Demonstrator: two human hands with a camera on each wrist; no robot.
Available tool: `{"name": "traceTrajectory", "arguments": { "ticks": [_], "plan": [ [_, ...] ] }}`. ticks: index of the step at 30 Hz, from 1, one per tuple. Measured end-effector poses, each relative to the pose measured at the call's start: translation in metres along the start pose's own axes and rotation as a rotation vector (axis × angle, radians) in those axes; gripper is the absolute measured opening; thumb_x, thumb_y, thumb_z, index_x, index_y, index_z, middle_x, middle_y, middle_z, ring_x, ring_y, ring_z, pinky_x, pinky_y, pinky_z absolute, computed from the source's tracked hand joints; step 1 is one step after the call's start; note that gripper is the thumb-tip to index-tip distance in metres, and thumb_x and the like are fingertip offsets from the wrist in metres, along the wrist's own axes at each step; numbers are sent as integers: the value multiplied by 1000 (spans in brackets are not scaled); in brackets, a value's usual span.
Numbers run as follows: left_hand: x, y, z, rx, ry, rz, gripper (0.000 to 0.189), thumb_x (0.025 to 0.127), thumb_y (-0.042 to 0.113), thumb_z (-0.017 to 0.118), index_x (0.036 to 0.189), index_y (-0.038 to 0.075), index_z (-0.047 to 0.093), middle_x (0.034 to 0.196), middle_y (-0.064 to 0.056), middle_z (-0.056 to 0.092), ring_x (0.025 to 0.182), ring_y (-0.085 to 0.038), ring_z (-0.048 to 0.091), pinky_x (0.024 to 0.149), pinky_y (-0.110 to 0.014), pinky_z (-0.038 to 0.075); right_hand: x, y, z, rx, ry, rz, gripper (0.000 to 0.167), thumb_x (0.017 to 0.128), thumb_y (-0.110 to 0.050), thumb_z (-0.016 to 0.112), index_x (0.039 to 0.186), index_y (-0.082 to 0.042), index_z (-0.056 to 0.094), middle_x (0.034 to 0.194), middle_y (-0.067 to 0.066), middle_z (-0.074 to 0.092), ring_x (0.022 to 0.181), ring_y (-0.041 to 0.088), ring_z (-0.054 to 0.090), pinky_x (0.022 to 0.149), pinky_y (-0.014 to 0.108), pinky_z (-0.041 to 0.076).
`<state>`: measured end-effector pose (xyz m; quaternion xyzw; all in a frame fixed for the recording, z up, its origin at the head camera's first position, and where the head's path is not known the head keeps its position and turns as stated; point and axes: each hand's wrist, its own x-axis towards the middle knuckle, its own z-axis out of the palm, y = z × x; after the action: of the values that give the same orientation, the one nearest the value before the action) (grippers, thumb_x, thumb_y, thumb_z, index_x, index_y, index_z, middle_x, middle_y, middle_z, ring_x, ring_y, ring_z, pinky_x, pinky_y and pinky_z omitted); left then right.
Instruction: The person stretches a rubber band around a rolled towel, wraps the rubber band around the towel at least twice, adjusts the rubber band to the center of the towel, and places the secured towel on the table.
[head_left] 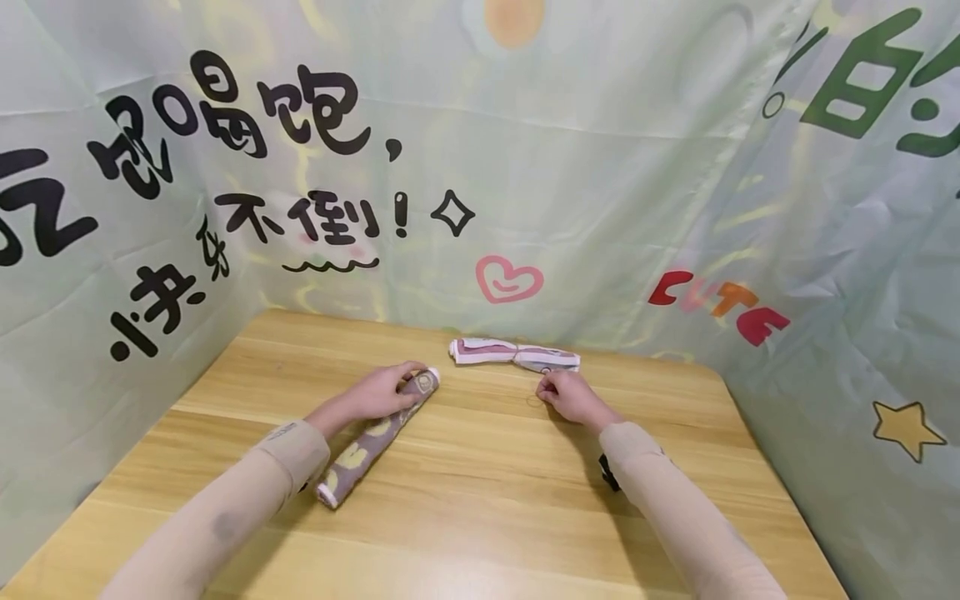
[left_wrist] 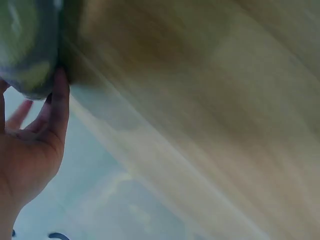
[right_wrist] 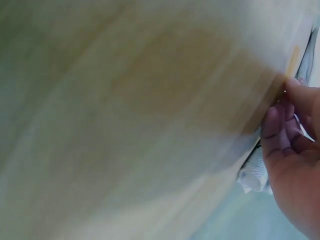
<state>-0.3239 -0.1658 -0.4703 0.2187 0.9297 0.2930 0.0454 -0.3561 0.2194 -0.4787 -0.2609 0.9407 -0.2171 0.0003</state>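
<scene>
A rolled towel [head_left: 351,458], mauve with yellow patches, lies slantwise on the table. My left hand [head_left: 378,393] grips its far end from above, thumb on one side and fingers on the other; the left wrist view shows the same roll [left_wrist: 20,45] in the fingers. My right hand [head_left: 572,396] pinches a thin loop like a rubber band [head_left: 532,402] just above the wood. Beyond that hand lies a second rolled towel [head_left: 483,351], white and pink, cinched at its middle by a thin band. In the right wrist view it is partly hidden behind the fingers.
The wooden table [head_left: 480,517] ends at a printed cloth [head_left: 600,208] that hangs along the back and both sides. The white and pink roll lies close to the back edge.
</scene>
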Motion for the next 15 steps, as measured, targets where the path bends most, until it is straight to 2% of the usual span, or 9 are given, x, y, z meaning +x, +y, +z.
{"name": "traceTrajectory", "arguments": {
  "ticks": [4, 7, 11, 15],
  "plan": [
    [-3, 11, 3, 143, -45, 89, 59, 99, 21, 69, 154, 17, 50, 138, -18, 62, 115, -31, 64, 94, -50, 55, -1, -3, -4, -37, -23, -47, 6, 99, -2, 68, 94, -2, 71, 92, 7, 72, 91, 24, 68, 88, 45, 57],
    [-5, 18, 6, 230, -74, 129, 61, 99, 26, 72, 155, 18, 49, 142, -20, 59, 120, -34, 63, 96, -51, 54, -2, -4, -6, -28, -36, -41, 5, 98, -3, 70, 93, -2, 71, 90, 6, 70, 89, 23, 66, 87, 45, 56],
    [-6, 24, 6, 300, -112, 159, 67, 98, 27, 76, 157, 18, 47, 145, -22, 56, 124, -36, 61, 100, -51, 53, -3, -4, -7, -30, -49, -26, 5, 98, -5, 71, 93, -5, 72, 89, 4, 69, 87, 21, 65, 86, 44, 56],
    [-7, 28, 1, 347, -173, 207, 67, 98, 20, 75, 158, 16, 45, 146, -26, 54, 125, -39, 60, 100, -51, 54, -7, -4, -8, -2, -46, -9, 6, 99, -5, 69, 94, -5, 71, 89, 4, 69, 87, 20, 65, 84, 44, 56]
  ]
}}
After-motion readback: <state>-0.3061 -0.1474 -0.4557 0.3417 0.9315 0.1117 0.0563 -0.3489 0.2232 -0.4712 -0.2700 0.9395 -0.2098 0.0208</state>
